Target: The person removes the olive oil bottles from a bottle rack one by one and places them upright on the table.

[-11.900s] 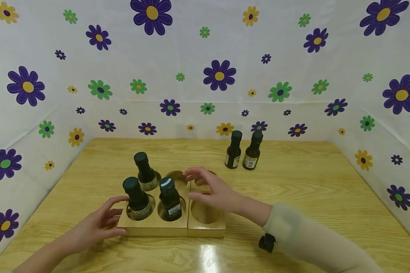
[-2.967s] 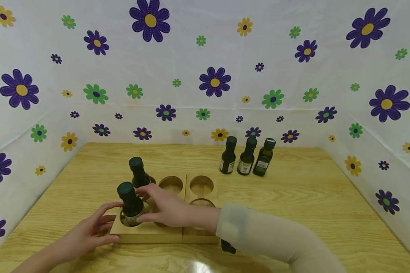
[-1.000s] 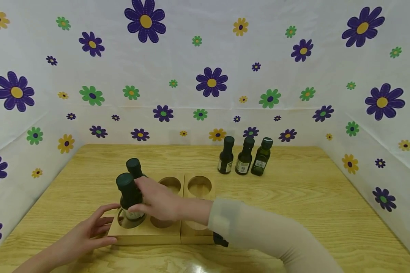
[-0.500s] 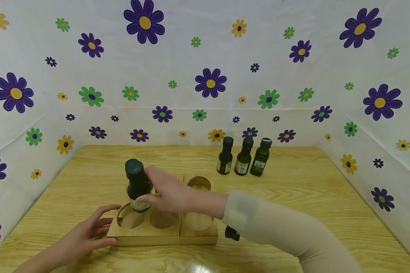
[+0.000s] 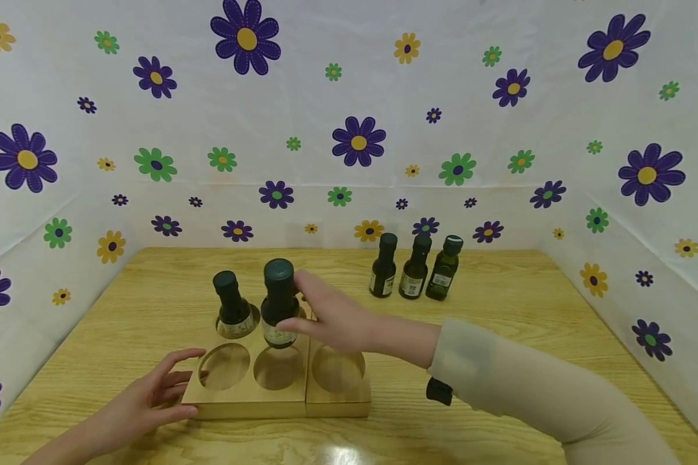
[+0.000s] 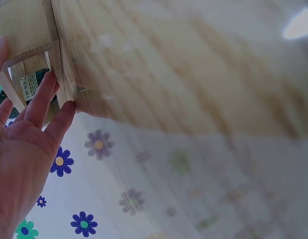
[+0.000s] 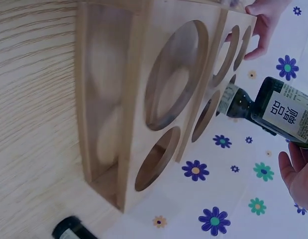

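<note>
My right hand [image 5: 340, 320] holds a small dark green bottle [image 5: 278, 303] with a pale label, upright over the middle of a wooden bottle rack [image 5: 247, 403]. In the right wrist view, Chinese characters show on the held bottle's label [image 7: 285, 112], and its fingers [image 7: 298, 164] are partly cut off by the frame. My left hand [image 5: 154, 394] grips the rack's left end, thumb at the front corner and fingers along the side. A second dark bottle [image 5: 231, 303] stands in the back left hole. The three front holes are bare; the held bottle and right hand cover much of the back ones.
Three small bottles stand in a row on the table [image 5: 488, 336] behind and right of the rack: two round dark ones [image 5: 382, 268] [image 5: 415, 268] and a squarer green one [image 5: 444, 270]. A white flower-patterned cloth [image 5: 302, 116] encloses the back and sides.
The squarer bottle went from the rack to the table row earlier. My right hand has since gripped the front left bottle, lifted it out and moved it right. My left hand keeps its place.
</note>
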